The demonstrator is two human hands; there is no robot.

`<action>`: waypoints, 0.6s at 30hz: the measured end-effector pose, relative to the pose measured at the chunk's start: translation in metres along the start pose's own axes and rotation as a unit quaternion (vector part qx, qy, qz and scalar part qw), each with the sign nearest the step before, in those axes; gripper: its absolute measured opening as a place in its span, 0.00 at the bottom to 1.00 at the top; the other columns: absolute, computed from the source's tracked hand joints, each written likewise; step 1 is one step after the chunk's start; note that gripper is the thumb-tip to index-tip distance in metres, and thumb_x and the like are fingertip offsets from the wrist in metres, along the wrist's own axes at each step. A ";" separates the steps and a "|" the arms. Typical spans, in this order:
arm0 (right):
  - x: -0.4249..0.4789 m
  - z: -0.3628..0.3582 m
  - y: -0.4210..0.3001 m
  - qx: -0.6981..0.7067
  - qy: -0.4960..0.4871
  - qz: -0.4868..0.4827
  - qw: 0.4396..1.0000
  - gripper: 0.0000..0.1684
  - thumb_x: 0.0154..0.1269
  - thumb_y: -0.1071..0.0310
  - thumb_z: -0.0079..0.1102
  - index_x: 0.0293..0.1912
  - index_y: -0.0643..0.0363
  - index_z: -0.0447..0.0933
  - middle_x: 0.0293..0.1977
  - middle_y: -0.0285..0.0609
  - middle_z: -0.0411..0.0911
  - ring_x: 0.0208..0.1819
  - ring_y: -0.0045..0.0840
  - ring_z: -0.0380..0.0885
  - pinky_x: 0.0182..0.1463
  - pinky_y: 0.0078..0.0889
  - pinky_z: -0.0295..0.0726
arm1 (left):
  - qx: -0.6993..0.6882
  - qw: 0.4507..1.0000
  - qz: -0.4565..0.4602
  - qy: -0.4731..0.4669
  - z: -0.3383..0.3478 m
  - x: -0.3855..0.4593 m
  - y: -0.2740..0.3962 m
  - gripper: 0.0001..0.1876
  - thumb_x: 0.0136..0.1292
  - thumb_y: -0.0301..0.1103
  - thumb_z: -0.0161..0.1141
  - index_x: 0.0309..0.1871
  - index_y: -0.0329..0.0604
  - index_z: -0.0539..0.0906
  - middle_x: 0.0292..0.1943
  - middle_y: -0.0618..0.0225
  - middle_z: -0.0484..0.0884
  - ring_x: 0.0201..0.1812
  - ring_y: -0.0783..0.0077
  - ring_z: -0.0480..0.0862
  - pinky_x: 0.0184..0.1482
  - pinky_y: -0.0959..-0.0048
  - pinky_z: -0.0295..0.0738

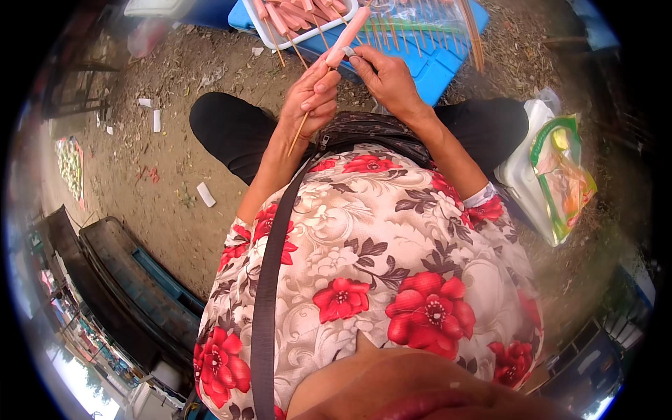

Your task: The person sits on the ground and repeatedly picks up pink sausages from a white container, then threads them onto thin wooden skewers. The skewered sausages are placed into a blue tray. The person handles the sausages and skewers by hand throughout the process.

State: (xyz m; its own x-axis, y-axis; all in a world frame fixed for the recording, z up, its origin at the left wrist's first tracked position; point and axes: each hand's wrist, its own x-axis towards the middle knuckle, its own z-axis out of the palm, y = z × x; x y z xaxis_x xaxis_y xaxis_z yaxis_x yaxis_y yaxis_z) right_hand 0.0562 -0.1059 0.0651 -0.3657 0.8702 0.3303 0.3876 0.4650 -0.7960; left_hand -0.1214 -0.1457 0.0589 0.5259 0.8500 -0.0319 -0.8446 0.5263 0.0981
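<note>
My left hand [313, 100] grips a wooden skewer [297, 134] and the lower end of a pink sausage [350, 34] threaded on it. The sausage points up and away to the right. Against its lower side my right hand [388, 79] pinches a small grey-white piece [347, 51] between thumb and forefinger; whether it is a blade cannot be told. Just beyond my hands stands a white tray [256, 23] heaped with pink sausages [291, 14], some on skewers. To its right, skewers [415, 39] lie in a row by clear plastic packaging [404, 13].
A blue plastic box lid [443, 68] bears the tray and skewers. By my right knee, a green-edged plastic bag [564, 168] rests on a white foam box [525, 184]. White scraps [206, 195] litter the dirt ground [157, 173]. A dark trough-like object [131, 268] stands at left.
</note>
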 end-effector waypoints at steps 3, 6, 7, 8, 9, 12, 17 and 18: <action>-0.005 0.005 0.001 -0.013 0.002 -0.004 1.000 0.12 0.68 0.60 0.56 0.46 0.56 0.77 0.25 0.48 0.77 0.24 0.39 0.77 0.28 0.36 0.72 | -0.045 0.998 -0.017 -0.038 -0.008 0.001 0.000 0.17 0.78 0.33 0.34 0.66 0.42 0.63 0.24 0.71 0.67 0.10 0.87 0.63 0.11 0.85 0.52; -0.006 0.005 0.000 -0.022 0.000 -0.002 1.000 0.12 0.68 0.60 0.56 0.45 0.56 0.77 0.25 0.48 0.76 0.24 0.39 0.77 0.27 0.36 0.72 | -0.079 0.993 -0.037 -0.080 -0.016 0.003 0.000 0.17 0.78 0.33 0.33 0.65 0.42 0.63 0.24 0.71 0.68 0.12 0.87 0.64 0.13 0.84 0.53; -0.006 0.005 0.000 -0.035 0.003 -0.011 0.999 0.11 0.68 0.60 0.56 0.44 0.56 0.77 0.24 0.48 0.76 0.24 0.40 0.77 0.27 0.36 0.72 | -0.086 0.992 -0.040 -0.083 -0.018 0.002 0.000 0.17 0.78 0.33 0.33 0.65 0.42 0.62 0.24 0.71 0.68 0.11 0.86 0.64 0.13 0.84 0.53; -0.006 0.004 0.001 -0.049 0.006 -0.020 0.999 0.11 0.68 0.60 0.56 0.44 0.56 0.77 0.24 0.48 0.76 0.24 0.40 0.76 0.27 0.36 0.72 | -0.094 0.991 -0.043 -0.085 -0.020 0.001 -0.001 0.17 0.78 0.33 0.33 0.66 0.42 0.62 0.24 0.71 0.67 0.11 0.86 0.64 0.13 0.84 0.53; -0.005 0.002 0.001 -0.063 0.009 -0.031 0.998 0.11 0.68 0.59 0.56 0.44 0.56 0.77 0.24 0.48 0.76 0.24 0.40 0.76 0.27 0.36 0.72 | -0.102 0.990 -0.046 -0.089 -0.018 0.002 -0.002 0.17 0.78 0.32 0.33 0.66 0.42 0.62 0.24 0.71 0.67 0.11 0.86 0.64 0.13 0.84 0.52; 0.002 -0.008 0.004 -0.040 0.037 0.037 0.998 0.11 0.68 0.59 0.57 0.43 0.56 0.76 0.23 0.48 0.75 0.24 0.41 0.75 0.26 0.36 0.72 | -0.111 0.989 -0.072 -0.070 -0.011 0.001 -0.002 0.14 0.78 0.35 0.31 0.46 0.37 0.68 0.19 0.72 0.66 0.09 0.84 0.60 0.13 0.82 0.51; -0.003 0.000 0.009 -0.056 0.032 -0.012 0.998 0.11 0.69 0.59 0.56 0.42 0.56 0.76 0.24 0.47 0.75 0.23 0.39 0.74 0.26 0.35 0.71 | -0.136 0.988 -0.071 -0.004 -0.003 0.000 -0.001 0.18 0.78 0.36 0.31 0.33 0.39 0.68 0.16 0.73 0.65 0.08 0.83 0.59 0.12 0.81 0.52; -0.002 0.000 0.008 -0.058 0.035 -0.021 0.997 0.11 0.69 0.59 0.56 0.43 0.57 0.76 0.24 0.47 0.75 0.23 0.39 0.74 0.26 0.35 0.71 | -0.140 0.988 -0.063 0.018 0.001 -0.002 -0.002 0.18 0.78 0.36 0.31 0.32 0.39 0.68 0.16 0.73 0.65 0.08 0.83 0.59 0.12 0.81 0.52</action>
State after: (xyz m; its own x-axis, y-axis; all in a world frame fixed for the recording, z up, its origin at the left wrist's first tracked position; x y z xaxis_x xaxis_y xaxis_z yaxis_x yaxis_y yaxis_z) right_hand 0.0604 -0.1038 0.0580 -0.3251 0.8571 0.3996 0.4699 0.5131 -0.7183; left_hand -0.1210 -0.1483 0.0602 0.6295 0.7745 -0.0620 -0.7695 0.6104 -0.1880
